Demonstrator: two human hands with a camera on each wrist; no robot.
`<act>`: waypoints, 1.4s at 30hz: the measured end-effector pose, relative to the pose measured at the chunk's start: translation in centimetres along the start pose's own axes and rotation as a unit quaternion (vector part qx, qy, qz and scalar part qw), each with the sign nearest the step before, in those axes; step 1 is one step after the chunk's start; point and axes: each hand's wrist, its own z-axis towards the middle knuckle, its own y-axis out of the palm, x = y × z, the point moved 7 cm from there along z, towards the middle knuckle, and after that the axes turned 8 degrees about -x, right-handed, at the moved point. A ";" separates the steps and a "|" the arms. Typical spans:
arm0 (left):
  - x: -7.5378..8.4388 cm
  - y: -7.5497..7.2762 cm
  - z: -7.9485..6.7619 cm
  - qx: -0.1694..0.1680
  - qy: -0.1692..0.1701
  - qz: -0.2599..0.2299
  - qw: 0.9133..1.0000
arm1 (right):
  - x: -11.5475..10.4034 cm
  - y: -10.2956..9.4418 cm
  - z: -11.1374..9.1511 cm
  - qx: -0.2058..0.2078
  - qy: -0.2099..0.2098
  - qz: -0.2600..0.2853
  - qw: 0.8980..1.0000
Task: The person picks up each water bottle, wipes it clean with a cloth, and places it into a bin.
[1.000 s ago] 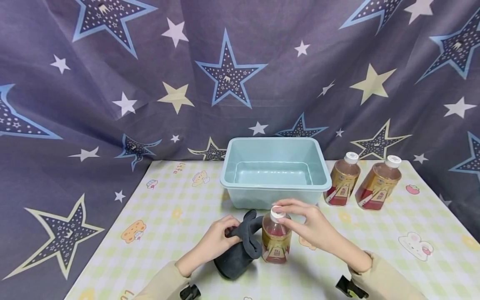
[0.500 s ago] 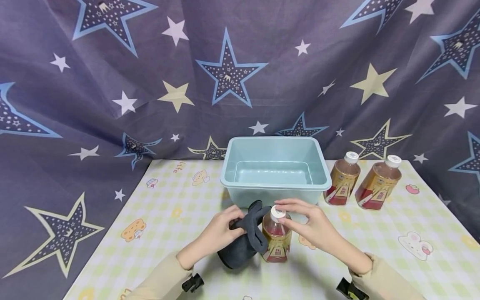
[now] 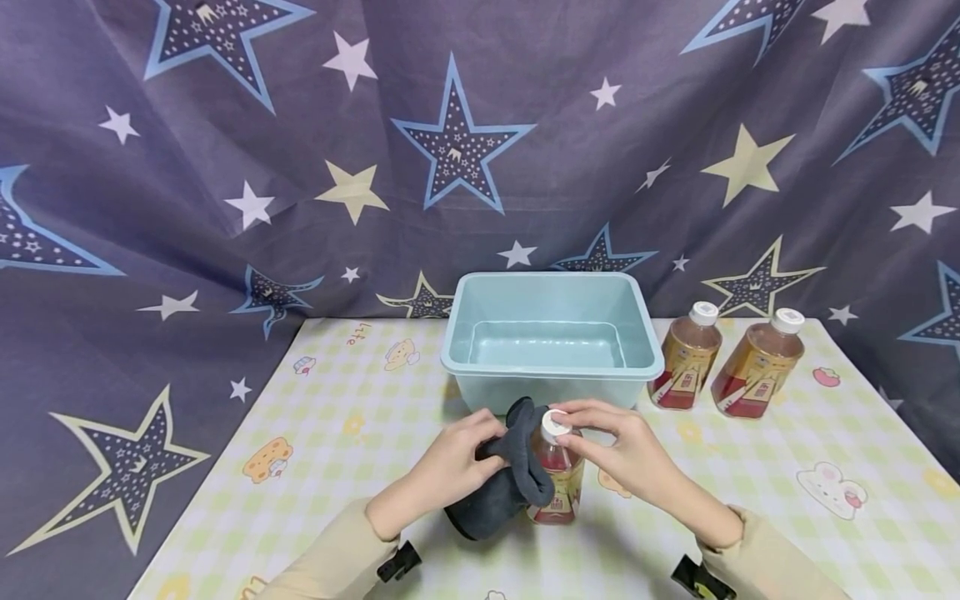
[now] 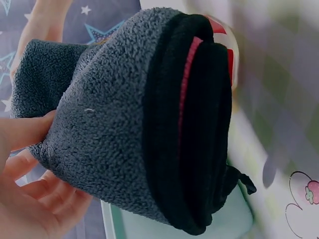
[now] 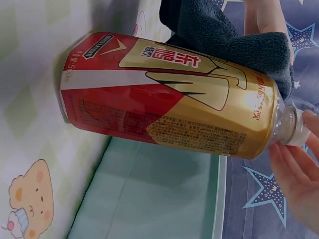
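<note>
A dark grey towel (image 3: 487, 500), bunched and folded, hangs from my left hand (image 3: 461, 458), whose thumb and fingers pinch its upper part. In the left wrist view the towel (image 4: 109, 114) fills the middle, its dark edge showing a red strip. It lies against the left side of a drink bottle (image 3: 564, 492) with a gold and red label. My right hand (image 3: 611, 433) pinches the bottle's white cap (image 3: 555, 425) between thumb and fingers. The bottle stands upright on the table, and the right wrist view shows its label (image 5: 169, 94) facing the camera.
Behind the hands stands a light blue plastic tub (image 3: 551, 383). Two similar bottles, one nearer the tub (image 3: 684, 362) and one farther right (image 3: 757, 371), stand at its right. A checked cloth (image 3: 337, 467) covers the table. A starry curtain (image 3: 300, 167) hangs behind.
My left hand has moved the towel to the right and a little up, and it now covers part of the bottle's left side. My right hand stays at the cap.
</note>
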 end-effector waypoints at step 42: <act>-4.5 6.2 -0.9 -0.105 -0.066 0.049 0.991 | 0.1 0.1 -0.1 -0.007 0.010 0.030 0.999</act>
